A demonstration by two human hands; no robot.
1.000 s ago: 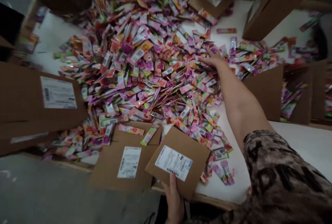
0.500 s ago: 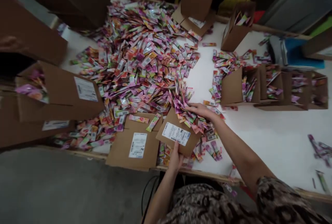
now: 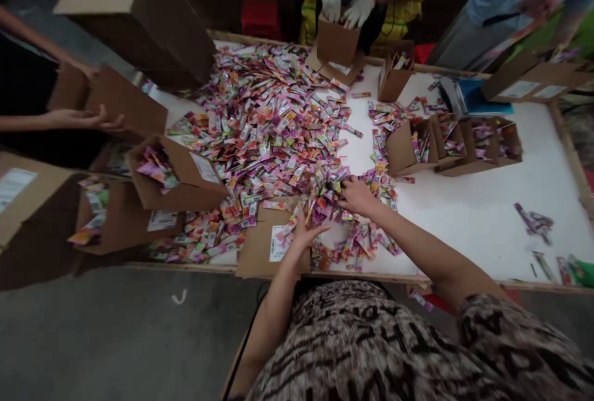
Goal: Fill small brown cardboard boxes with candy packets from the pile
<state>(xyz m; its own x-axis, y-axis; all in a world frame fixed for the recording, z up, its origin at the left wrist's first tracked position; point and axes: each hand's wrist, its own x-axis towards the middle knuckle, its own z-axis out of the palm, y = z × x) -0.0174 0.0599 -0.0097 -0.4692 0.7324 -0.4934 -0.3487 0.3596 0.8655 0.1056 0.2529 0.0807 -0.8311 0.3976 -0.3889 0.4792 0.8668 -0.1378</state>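
Small printed stick sachets (image 3: 273,122), pink, purple, green and orange, lie in a large heap across the white table. My right hand (image 3: 359,195) is at the heap's near right edge, its bent fingers closed around a bunch of sachets; some fingertips are hidden among them. Facing it, my left hand (image 3: 304,234) has its fingers and thumb spread, close to the bunch and holding nothing I can see. Partly beneath my left hand, a flat brown carton (image 3: 260,243) with a white label lies at the table's near edge, a few sachets on top.
Filled cartons stand at left, including a labelled box (image 3: 185,175), and in a row (image 3: 413,156) at right. A co-worker's gloved hands (image 3: 346,5) touch a carton at the far side. Another person's bare hands (image 3: 83,119) hold a carton at left. A blue folder (image 3: 482,94) lies far right.
The small labelled carton that my left hand held has left my hand and view. My left hand has spread its fingers; my right fingers have bent into the sachets. The view has shifted.
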